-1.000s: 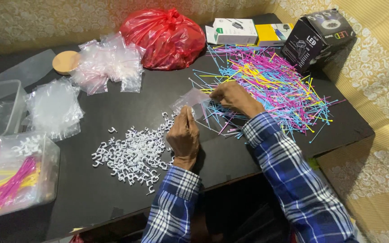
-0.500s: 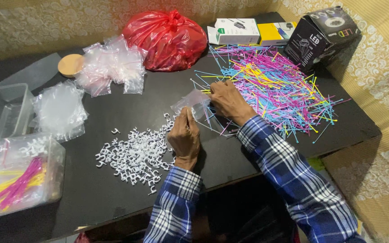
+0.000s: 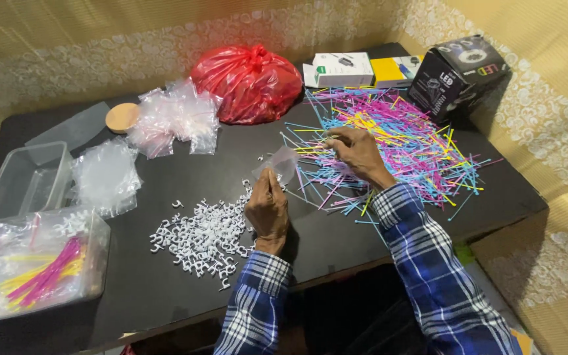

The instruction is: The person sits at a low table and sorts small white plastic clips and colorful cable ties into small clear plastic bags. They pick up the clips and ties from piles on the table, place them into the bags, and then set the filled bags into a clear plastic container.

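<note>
Head view: right hand (image 3: 357,150) farther into sticks (image 3: 402,135).

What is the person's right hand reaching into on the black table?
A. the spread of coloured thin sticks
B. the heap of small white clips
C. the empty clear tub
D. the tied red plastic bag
A: the right hand rests on the pile of coloured thin sticks, while the left hand holds a small clear bag beside the white clips.

At the table's far edge stand a white box (image 3: 338,69), a yellow box (image 3: 394,68) and a black carton (image 3: 458,77).
</note>
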